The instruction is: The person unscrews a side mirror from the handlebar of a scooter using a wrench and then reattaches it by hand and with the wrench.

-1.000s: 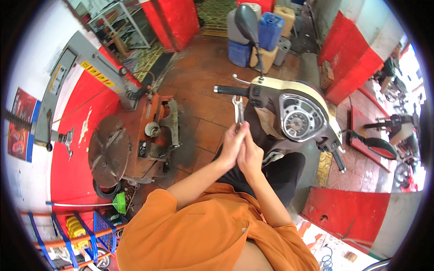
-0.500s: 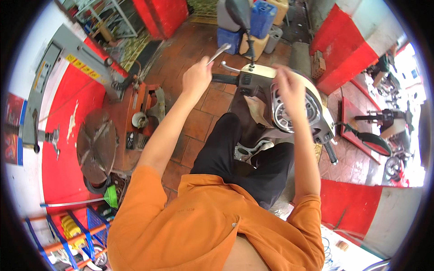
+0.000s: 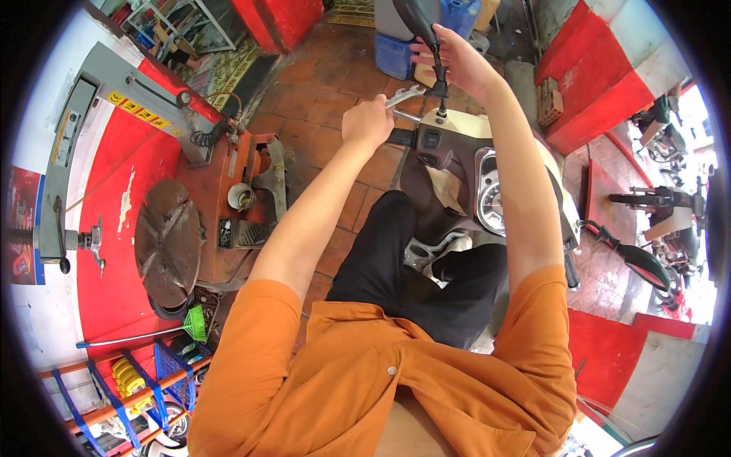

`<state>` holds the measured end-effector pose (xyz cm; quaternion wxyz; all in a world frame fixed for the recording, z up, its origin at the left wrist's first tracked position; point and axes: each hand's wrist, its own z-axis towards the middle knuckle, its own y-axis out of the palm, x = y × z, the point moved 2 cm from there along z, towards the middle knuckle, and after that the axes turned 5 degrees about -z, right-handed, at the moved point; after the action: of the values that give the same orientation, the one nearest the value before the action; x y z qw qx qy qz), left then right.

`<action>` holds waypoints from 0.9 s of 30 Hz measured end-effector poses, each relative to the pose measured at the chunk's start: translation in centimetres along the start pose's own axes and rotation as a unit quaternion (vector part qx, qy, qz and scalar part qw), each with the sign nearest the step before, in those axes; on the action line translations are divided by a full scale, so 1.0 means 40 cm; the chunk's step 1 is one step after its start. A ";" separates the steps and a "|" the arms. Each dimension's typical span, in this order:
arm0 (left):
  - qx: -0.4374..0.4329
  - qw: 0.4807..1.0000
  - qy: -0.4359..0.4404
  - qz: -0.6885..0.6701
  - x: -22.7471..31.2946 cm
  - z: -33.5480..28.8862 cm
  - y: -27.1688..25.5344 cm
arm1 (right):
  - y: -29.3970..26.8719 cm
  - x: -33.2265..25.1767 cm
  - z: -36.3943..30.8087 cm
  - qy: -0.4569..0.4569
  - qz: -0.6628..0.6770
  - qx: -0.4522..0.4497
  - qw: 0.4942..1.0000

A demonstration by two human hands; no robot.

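Just short of the near edge of the scooter (image 3: 459, 148), the person's knees bend in black trousers (image 3: 373, 247). Off the left edge of its handlebar cover (image 3: 466, 124), the left hand (image 3: 368, 123) has its fingers wrapped round a silver wrench (image 3: 403, 94), its open end toward the stem (image 3: 439, 76) of the mirror (image 3: 415, 17); whether they touch, I cannot tell. That stem rises from the cover's far left corner. Beside it the right hand (image 3: 461, 61) spreads its fingers, some behind the stem; contact is unclear. Farther off, a blue jug (image 3: 394, 57) stands on tiled floor (image 3: 327, 76).
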<state>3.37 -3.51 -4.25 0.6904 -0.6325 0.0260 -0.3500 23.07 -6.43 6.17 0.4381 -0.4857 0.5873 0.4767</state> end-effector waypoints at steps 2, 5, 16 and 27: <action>-0.008 1.000 0.009 0.003 0.003 -0.002 -0.004 | -0.014 0.013 0.020 -0.014 0.018 -0.035 0.999; 0.000 1.000 0.023 0.013 0.022 -0.003 -0.005 | -0.042 0.040 0.033 -0.054 0.071 -0.060 0.994; 0.032 0.999 0.028 0.026 0.023 -0.015 -0.004 | 0.020 0.096 -0.302 -0.298 -0.132 0.168 0.930; 0.048 0.997 0.054 0.037 0.043 -0.019 0.001 | 0.021 -0.001 -0.018 -0.374 -0.562 0.137 0.725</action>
<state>4.32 -5.05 -3.75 0.7301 -0.5775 0.0694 -0.3587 22.23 -7.06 6.44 0.8716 -0.4441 0.0540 0.2002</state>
